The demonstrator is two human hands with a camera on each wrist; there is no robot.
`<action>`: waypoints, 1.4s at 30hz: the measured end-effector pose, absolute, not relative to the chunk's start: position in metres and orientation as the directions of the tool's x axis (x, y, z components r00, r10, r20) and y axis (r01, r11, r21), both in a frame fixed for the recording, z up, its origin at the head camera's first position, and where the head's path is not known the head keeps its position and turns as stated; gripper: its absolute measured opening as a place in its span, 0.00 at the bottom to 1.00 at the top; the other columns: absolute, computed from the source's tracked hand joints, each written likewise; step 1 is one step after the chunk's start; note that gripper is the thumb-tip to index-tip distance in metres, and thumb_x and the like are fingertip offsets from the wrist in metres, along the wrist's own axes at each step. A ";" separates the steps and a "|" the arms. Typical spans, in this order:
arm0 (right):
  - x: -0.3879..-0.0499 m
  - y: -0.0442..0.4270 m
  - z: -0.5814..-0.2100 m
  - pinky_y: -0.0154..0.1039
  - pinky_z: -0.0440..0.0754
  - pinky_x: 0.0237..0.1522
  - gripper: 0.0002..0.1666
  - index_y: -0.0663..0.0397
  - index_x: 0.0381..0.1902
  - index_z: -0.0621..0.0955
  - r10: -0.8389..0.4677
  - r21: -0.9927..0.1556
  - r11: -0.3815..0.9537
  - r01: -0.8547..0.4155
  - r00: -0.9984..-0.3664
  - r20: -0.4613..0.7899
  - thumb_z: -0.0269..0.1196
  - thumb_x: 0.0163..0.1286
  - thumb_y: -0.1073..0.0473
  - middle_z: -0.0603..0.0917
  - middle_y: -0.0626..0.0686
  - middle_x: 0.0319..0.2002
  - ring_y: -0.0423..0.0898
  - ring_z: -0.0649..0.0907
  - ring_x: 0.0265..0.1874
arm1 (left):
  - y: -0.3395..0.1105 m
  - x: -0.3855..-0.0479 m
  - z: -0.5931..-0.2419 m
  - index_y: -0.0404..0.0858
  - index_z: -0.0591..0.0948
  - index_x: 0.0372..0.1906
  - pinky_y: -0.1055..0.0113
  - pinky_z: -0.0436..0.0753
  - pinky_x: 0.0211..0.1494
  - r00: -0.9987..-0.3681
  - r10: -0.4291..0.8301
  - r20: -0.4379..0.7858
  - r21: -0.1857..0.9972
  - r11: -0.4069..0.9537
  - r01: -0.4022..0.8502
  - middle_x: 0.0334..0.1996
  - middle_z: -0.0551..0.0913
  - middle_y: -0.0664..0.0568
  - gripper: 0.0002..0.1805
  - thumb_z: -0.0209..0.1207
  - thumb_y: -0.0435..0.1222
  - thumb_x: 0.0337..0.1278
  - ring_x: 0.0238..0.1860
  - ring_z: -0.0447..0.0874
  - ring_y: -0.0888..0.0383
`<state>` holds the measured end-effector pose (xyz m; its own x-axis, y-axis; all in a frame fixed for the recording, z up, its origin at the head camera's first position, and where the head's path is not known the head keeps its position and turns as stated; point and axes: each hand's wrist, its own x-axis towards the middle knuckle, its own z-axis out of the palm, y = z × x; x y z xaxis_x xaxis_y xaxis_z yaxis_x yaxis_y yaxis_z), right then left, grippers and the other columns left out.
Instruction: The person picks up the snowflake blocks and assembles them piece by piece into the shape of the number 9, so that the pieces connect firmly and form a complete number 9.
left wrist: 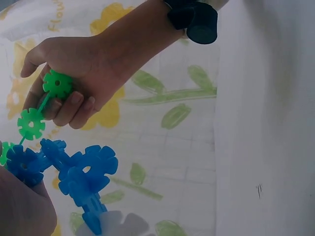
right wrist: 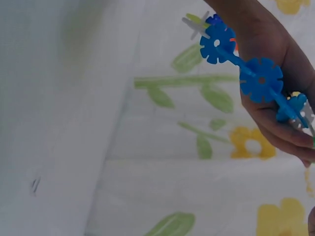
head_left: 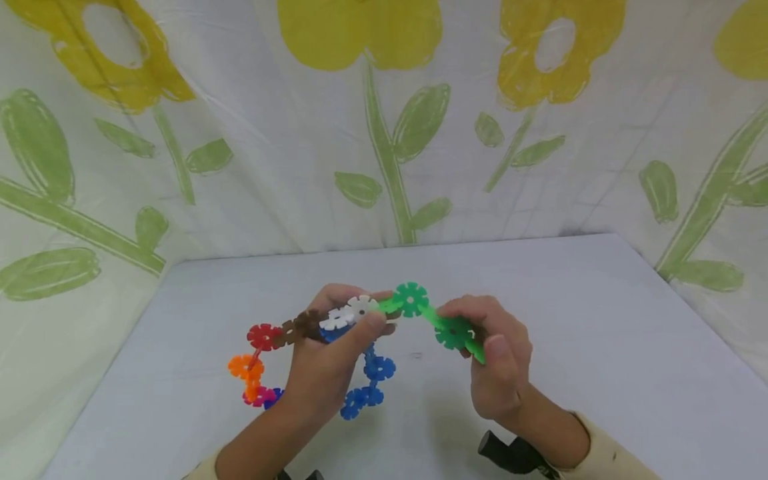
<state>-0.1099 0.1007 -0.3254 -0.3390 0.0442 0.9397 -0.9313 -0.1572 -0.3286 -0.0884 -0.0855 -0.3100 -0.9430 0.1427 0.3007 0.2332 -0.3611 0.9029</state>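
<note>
Notched plastic interlocking discs are joined edge to edge into a long chain that hangs in the air. My left hand (head_left: 327,363) pinches it at the white discs (head_left: 363,309), thumb on top. From there brown discs (head_left: 298,326), a red disc (head_left: 264,337) and orange discs (head_left: 246,367) run left, and blue discs (head_left: 379,368) dangle below. Green discs (head_left: 411,299) lead rightward to my right hand (head_left: 498,357), whose thumb and fingers pinch the green end (head_left: 454,333). In the left wrist view, curled right fingers (left wrist: 74,98) lie around a green disc (left wrist: 57,83).
A white table (head_left: 570,313) lies under both hands. Behind it hangs a pale sheet (head_left: 270,167) painted with yellow flowers and green stems. A black device (head_left: 510,455) is strapped at the right wrist.
</note>
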 end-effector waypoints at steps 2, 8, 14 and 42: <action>-0.109 0.103 -0.325 0.28 0.66 0.13 0.32 0.69 0.44 0.82 0.009 -0.366 -0.120 -0.923 -0.369 0.929 0.36 0.80 0.53 0.79 0.58 0.28 0.43 0.72 0.17 | -0.086 -0.088 -0.310 0.43 0.76 0.47 0.51 0.82 0.55 -0.944 0.137 0.300 0.903 -0.361 0.234 0.53 0.82 0.37 0.11 0.60 0.27 0.65 0.54 0.83 0.38; -0.112 0.104 -0.323 0.30 0.67 0.14 0.34 0.72 0.36 0.80 -0.011 -0.325 -0.039 -0.945 -0.325 0.946 0.35 0.81 0.51 0.77 0.56 0.22 0.43 0.72 0.17 | -0.088 -0.090 -0.310 0.44 0.77 0.47 0.52 0.82 0.56 -0.933 0.149 0.326 0.884 -0.398 0.245 0.53 0.82 0.38 0.11 0.60 0.27 0.65 0.57 0.81 0.39; -0.117 0.106 -0.320 0.29 0.66 0.13 0.36 0.73 0.32 0.80 0.004 -0.252 0.006 -0.968 -0.252 0.968 0.34 0.80 0.51 0.77 0.56 0.19 0.43 0.72 0.15 | -0.088 -0.090 -0.313 0.46 0.78 0.45 0.55 0.82 0.55 -0.915 0.179 0.362 0.870 -0.419 0.262 0.53 0.83 0.40 0.11 0.60 0.27 0.65 0.58 0.80 0.40; -0.113 0.097 -0.311 0.27 0.61 0.14 0.25 0.76 0.29 0.78 0.085 -0.092 -0.266 -0.960 -0.118 0.989 0.42 0.76 0.62 0.75 0.59 0.20 0.42 0.66 0.14 | -0.086 -0.078 -0.308 0.45 0.79 0.47 0.56 0.84 0.51 -0.889 0.142 0.436 0.879 -0.276 0.388 0.54 0.84 0.39 0.12 0.62 0.27 0.63 0.54 0.83 0.42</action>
<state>-0.1128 0.0970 -0.3107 -0.1185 0.0845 0.9894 -0.9596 -0.2660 -0.0922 -0.0783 -0.0861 -0.3076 -0.8885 0.1418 0.4364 0.3879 -0.2758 0.8794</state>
